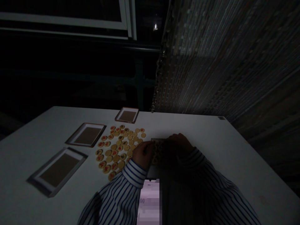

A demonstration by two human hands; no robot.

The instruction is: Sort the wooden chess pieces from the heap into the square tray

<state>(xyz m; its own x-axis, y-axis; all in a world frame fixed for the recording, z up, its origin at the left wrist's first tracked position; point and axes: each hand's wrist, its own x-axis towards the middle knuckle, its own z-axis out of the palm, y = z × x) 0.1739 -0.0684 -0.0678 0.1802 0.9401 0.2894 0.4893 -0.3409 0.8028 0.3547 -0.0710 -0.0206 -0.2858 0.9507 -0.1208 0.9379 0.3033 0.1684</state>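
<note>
My left hand [142, 153], its fingers curled closed, is at the left side of a shallow tray [153, 172] in front of me. Whatever the fingertips hold, if anything, is hidden. Over the tray's far right part, my right hand [180, 144] is bent with fingers closed downward; deep shadow covers its fingertips. Several round wooden pieces [154, 161] lie in the tray between the hands, too dark to read. Beside my left hand spreads a loose group of Chinese chess pieces [116, 157], some marked red or black, others plain side up.
Three shallow framed trays stand on the white table [234, 162]: a near left one [81, 154], a middle one [70, 139] and a far one [136, 116]. A bead-string curtain [199, 68] hangs beyond the table's far right edge. A bright screen-like patch [148, 200] shows below the tray.
</note>
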